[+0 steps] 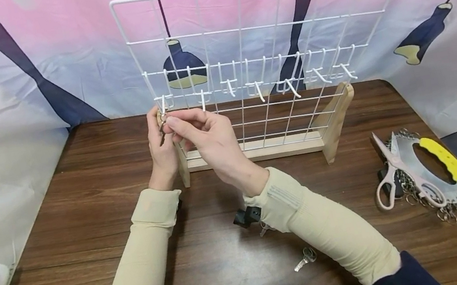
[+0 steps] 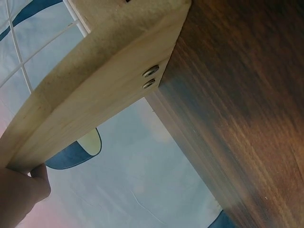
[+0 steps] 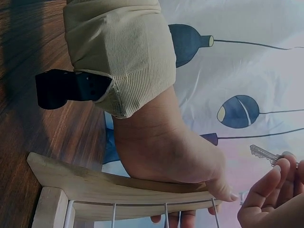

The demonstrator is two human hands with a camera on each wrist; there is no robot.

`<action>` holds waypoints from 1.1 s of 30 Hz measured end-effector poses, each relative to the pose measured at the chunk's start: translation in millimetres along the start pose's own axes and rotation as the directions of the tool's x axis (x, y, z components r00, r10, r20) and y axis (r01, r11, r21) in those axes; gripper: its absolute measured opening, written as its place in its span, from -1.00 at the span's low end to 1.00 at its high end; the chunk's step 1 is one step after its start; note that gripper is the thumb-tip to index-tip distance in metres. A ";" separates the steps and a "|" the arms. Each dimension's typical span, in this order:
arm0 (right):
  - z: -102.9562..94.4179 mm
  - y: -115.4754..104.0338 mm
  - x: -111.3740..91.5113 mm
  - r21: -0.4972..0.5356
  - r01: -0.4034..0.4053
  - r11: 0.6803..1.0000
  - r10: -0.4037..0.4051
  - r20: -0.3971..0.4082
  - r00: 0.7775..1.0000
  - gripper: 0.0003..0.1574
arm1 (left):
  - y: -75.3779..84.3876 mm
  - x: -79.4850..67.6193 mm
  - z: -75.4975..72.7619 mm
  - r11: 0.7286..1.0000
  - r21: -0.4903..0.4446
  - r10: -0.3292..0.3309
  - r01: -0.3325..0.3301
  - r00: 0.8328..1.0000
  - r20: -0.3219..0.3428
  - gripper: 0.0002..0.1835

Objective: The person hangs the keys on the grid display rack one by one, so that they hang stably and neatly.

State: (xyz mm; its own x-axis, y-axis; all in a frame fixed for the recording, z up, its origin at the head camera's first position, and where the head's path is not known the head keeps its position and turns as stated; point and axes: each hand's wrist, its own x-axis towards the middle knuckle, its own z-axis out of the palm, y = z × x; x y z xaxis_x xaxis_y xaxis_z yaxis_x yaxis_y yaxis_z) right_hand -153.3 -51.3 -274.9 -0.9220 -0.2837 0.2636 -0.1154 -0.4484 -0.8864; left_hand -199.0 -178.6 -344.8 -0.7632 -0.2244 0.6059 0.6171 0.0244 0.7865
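Note:
A white wire grid rack on a wooden stand stands upright on the table, with a row of white hooks across it. My left hand holds the upper end of the left wooden side post, thumb on one side and fingers on the other. In the left wrist view, part of that hand shows at the post's tip. Beside it, my right hand pinches a metal key by its head, blade pointing away from the fingertips. The key is just below the leftmost hook.
A loose key lies on the table, and another key is partly hidden by the right sleeve. Pink-handled scissors overlap a metal plate with a yellow grip and many small rings at the right. Printed cloth hangs behind.

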 end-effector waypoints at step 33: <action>-67.7 -11.7 -25.0 -0.345 -0.121 0.931 0.195 0.188 0.963 -0.72 | -0.9 0.6 0.3 1.000 -0.030 -0.001 0.002 0.999 0.036 -0.71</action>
State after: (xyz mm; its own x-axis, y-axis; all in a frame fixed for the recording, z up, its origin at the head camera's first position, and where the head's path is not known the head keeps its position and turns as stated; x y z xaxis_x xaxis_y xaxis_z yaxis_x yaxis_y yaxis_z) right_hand -153.9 18.5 -296.9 -0.8407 -0.5194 0.1528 -0.1238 -0.0903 -0.9882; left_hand -200.1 -178.4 -345.1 -0.7700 -0.1894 0.6092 0.6212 -0.0050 0.7836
